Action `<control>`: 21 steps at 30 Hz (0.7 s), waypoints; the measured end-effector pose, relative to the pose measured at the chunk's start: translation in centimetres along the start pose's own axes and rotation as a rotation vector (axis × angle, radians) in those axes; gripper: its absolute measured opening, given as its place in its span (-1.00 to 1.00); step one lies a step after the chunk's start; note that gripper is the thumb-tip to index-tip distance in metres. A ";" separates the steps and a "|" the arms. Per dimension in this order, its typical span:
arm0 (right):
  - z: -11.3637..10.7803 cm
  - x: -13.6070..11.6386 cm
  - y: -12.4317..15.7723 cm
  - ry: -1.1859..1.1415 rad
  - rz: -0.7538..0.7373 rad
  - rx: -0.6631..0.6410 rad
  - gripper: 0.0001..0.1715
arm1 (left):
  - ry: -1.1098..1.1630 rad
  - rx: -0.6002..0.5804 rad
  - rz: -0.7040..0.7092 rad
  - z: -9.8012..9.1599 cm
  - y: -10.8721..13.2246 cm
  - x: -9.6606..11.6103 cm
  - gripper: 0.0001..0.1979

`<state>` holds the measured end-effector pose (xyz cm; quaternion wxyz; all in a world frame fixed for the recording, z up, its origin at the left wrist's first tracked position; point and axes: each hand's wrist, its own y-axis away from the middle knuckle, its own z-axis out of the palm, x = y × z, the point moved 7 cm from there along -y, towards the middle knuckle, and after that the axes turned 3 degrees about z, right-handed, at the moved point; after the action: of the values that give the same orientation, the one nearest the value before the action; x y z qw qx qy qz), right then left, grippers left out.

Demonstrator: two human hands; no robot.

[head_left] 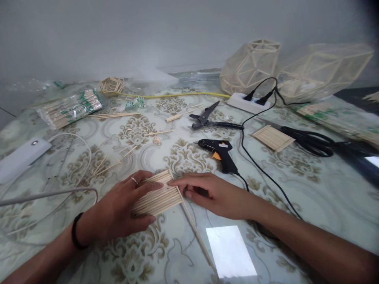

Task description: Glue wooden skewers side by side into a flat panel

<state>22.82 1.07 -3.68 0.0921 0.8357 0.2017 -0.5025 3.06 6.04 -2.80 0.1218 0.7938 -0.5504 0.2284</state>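
Note:
A small panel of wooden sticks (161, 199) laid side by side rests on the patterned tabletop. Around its left part my left hand (124, 201) is closed, thumb at the near edge and fingers across the top. A long thin stick (195, 230) lies along the panel's right edge and sticks out far toward me. My right hand (207, 193) has its index fingertip on that stick near the panel's far right corner, its other fingers curled under. Beyond the right hand lies a black glue gun (220, 152) with an orange trigger.
Black cutters (207, 118), scissors (310, 140) and a finished-looking stick panel (272, 137) lie farther back. A white power strip (248, 103) feeds black cords. Bagged sticks (71, 108) lie back left, a white device (23, 159) at left. Two stick-framed polyhedra (251, 67) stand behind.

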 end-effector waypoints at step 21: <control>0.1 0.0 0.0 0.007 0.006 0.002 -0.54 | -0.002 -0.011 -0.015 -0.1 -0.1 0.2 -0.32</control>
<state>22.75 1.00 -3.67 0.0920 0.8382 0.1989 -0.4994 3.17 6.00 -2.63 0.1274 0.7974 -0.5459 0.2235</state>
